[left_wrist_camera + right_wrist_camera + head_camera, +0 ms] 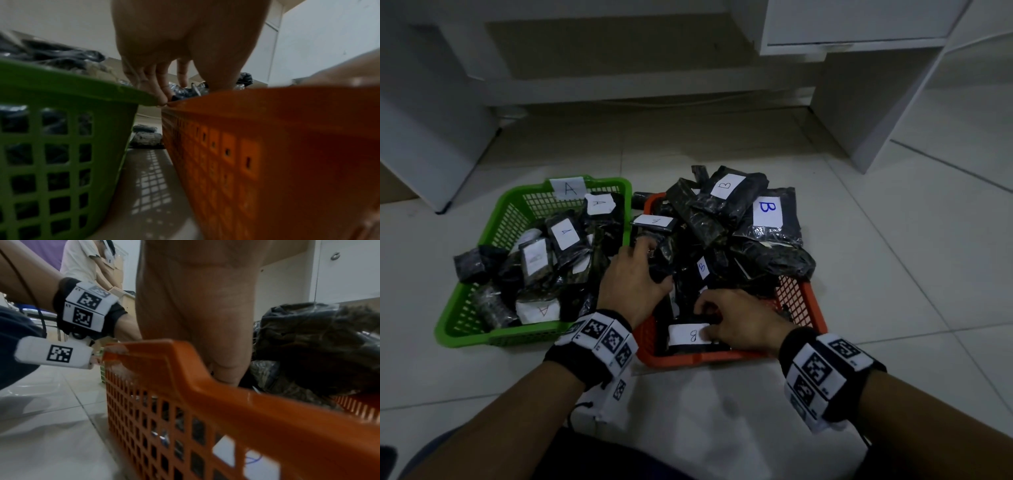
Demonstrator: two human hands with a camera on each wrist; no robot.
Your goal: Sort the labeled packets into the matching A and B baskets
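Observation:
A green basket point(524, 202) tagged A holds several black packets with white A labels. To its right, an orange basket point(799, 298) is heaped with black packets labelled B. My left hand point(645, 255) reaches over the orange basket's left side, its fingers curled round a black packet point(661, 270). My right hand point(709, 322) is at the basket's front, pinching a black packet with a white B label point(688, 335). The left wrist view shows the left hand's fingers point(162, 84) pointing down behind both rims. In the right wrist view the orange rim point(185, 363) hides the right fingertips.
White cabinets and a desk base point(859, 113) stand behind the baskets on the pale tiled floor point(911, 274). A packet point(469, 263) hangs over the green basket's left rim. Packets point(146, 136) lie on the floor between the baskets. Another person point(82, 259) stands in the background.

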